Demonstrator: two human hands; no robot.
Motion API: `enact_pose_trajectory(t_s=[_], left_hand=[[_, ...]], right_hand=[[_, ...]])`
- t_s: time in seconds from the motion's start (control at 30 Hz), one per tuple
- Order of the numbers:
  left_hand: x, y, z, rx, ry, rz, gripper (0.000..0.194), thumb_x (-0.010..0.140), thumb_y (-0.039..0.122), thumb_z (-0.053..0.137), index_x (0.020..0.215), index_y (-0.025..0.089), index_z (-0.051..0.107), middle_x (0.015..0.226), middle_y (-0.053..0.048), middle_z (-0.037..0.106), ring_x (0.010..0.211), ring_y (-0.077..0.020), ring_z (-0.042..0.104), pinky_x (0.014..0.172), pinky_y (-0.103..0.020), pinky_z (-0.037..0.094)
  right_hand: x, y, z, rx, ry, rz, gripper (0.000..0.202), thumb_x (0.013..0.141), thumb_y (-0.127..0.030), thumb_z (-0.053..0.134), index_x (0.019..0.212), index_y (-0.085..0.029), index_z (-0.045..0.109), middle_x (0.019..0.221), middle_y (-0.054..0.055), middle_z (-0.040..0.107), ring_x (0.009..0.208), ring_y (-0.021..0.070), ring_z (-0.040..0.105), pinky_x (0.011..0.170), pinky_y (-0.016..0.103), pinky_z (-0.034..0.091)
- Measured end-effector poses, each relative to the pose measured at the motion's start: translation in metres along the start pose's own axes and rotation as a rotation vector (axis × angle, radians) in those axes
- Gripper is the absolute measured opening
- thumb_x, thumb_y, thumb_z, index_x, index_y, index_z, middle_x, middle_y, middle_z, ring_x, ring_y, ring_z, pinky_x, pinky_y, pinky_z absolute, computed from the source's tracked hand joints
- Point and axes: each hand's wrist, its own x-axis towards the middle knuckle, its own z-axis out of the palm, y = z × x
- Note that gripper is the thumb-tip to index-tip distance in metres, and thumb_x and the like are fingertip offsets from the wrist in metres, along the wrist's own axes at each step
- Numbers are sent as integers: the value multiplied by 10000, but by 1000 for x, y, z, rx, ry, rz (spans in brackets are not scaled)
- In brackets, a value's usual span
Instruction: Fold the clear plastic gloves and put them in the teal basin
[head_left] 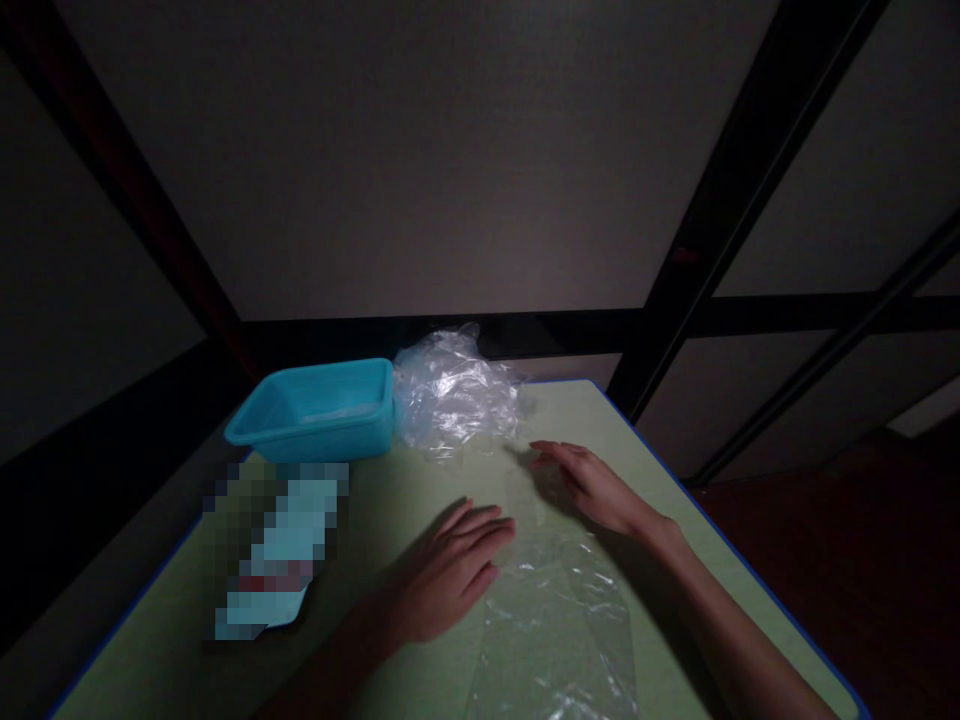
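A clear plastic bag lies spread flat on the light green table, running toward the near edge. My left hand is at the bag's left side, palm down, fingers stretched out and holding nothing. Over the far end of the bag, to the right, my right hand is held with its fingers extended and apart from the thumb. Whether its fingertips touch the plastic I cannot tell. Behind both hands sits a crumpled heap of clear plastic.
A blue plastic basin stands at the back left, against the crumpled plastic. In front of it lies a pale blue item, blurred by pixelation. The table has a blue edge, with a panelled wall behind it.
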Motion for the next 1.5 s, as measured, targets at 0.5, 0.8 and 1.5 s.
enact_pose_trajectory(t_s=[0.5,0.8,1.5], left_hand=[[-6,-15,0,191,392,-1,253,860,97,404,1013,156,597,883,-61,696,816,-176,645,907,-409,484],[-7,-18,6,244,314,-102,267,828,92,447,1039,159,596,961,-69,701,890,-191,646,922,-392,480],[-28,-6,-2,-32,357,18,214,836,58,437,872,175,614,958,-72,666,907,-184,612,800,-317,521]], right_hand=[[-7,9,-7,-45,-63,68,595,646,25,379,1174,-190,551,1034,50,706,978,210,636,821,365,510],[-9,18,-5,-130,-138,36,364,688,-1,448,856,-189,710,933,51,723,900,221,656,815,368,514],[-24,-35,-11,-135,-232,-309,265,889,-115,454,1090,-172,617,1151,73,650,1045,195,597,898,385,491]])
